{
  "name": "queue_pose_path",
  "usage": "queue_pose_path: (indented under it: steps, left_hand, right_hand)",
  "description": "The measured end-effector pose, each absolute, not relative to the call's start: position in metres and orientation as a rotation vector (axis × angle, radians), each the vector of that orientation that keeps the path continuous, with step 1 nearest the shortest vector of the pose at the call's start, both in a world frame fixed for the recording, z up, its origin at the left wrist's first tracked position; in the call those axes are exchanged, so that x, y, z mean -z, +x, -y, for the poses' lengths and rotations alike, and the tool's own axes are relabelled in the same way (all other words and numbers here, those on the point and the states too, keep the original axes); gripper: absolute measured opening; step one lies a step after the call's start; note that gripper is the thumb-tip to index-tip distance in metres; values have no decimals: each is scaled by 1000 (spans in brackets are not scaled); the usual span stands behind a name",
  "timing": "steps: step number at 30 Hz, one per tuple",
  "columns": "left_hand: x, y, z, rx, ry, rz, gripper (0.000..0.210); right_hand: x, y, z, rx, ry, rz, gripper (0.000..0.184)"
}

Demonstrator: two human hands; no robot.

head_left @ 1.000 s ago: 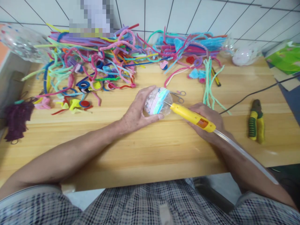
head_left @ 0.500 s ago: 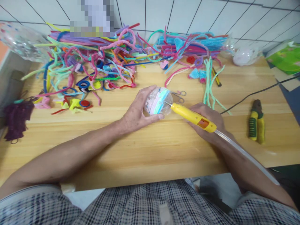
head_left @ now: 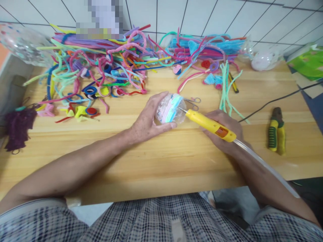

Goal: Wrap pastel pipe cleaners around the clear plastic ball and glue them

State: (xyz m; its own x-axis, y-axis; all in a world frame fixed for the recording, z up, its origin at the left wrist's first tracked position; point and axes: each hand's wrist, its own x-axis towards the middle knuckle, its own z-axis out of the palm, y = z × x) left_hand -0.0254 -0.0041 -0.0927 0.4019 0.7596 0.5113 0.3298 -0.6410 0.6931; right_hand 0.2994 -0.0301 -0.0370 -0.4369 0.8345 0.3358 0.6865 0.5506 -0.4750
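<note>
My left hand (head_left: 146,121) is wrapped round a clear ball (head_left: 165,102) from its left side, thumb below and fingers over the top. Bands of white, lilac, mint and blue pipe cleaner (head_left: 172,110) run round the ball. In my right hand (head_left: 224,124) is a yellow hot glue gun (head_left: 205,122), its metal nozzle pointing left at the banded side of the ball. I cannot tell whether the nozzle touches it. A clear glue stick (head_left: 262,166) sticks out from the gun's back end, over my right forearm. Small scissors (head_left: 194,103) lie just behind the ball.
Tangled pipe cleaners (head_left: 101,64) heap along the back by the tiled wall. Mint pipe cleaners (head_left: 224,89) and a yellow-black cutter (head_left: 233,83) lie right of centre. Green-yellow pliers (head_left: 277,131) rest at right, near a black cable (head_left: 272,101). A purple tassel bundle (head_left: 20,127) is at left.
The glue gun has shifted slightly to the right, its nozzle tip moving a little along the ball. My left hand and the ball stay in place.
</note>
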Motion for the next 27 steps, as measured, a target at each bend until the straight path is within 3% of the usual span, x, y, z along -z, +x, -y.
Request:
queue_pose_path:
  steps: [11,20,27]
  left_hand:
    - [94,-26,3,-1181,2189,-914,100]
    - [92,-27,7,-1146,2114,-978,99]
    - [94,-29,3,-1118,2138,-1008,99]
  right_hand:
    - [45,300,22,-304,-973,2295,14]
    - [31,307,15,-379,-1460,1822,23]
    - [15,396,-67,-242,-1836,1400,30]
